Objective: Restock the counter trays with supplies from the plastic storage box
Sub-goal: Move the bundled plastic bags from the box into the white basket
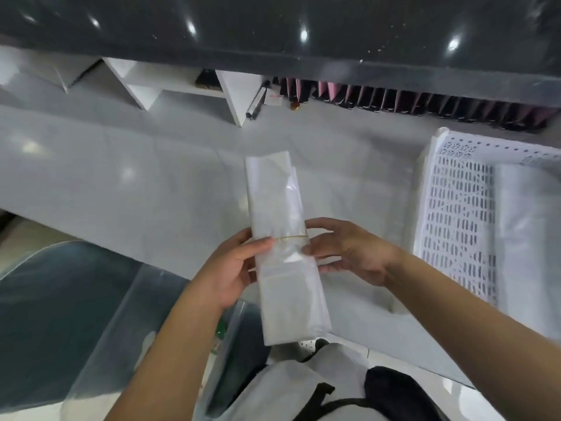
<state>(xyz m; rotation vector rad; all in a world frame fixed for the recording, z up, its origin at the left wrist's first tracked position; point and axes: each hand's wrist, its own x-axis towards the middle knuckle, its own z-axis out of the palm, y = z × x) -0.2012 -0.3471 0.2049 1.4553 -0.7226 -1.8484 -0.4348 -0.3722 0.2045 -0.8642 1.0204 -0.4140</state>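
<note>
Gripping the long white rubber-banded bundle of plastic bags (285, 247), you are clamping both hands' fingers (258, 245) on it (white perforated tray (455, 208) sitting rightward).

- A pale grey counter (151, 183) fills the middle of the view, glossy, with soft spots of reflected light.
- Behind the counter rises a dark glossy ledge (273, 28), dotted with bright reflections of lamps.
- Under the ledge, at the counter's back edge, stands a white shelf unit (170, 86) with open compartments.
- Right of the shelf unit, a row of dark and pink packets (425, 101) stands upright along the back of the counter.
- Between the shelf unit and the row lies a silver pen-like thing (256, 101), tilted.
</note>
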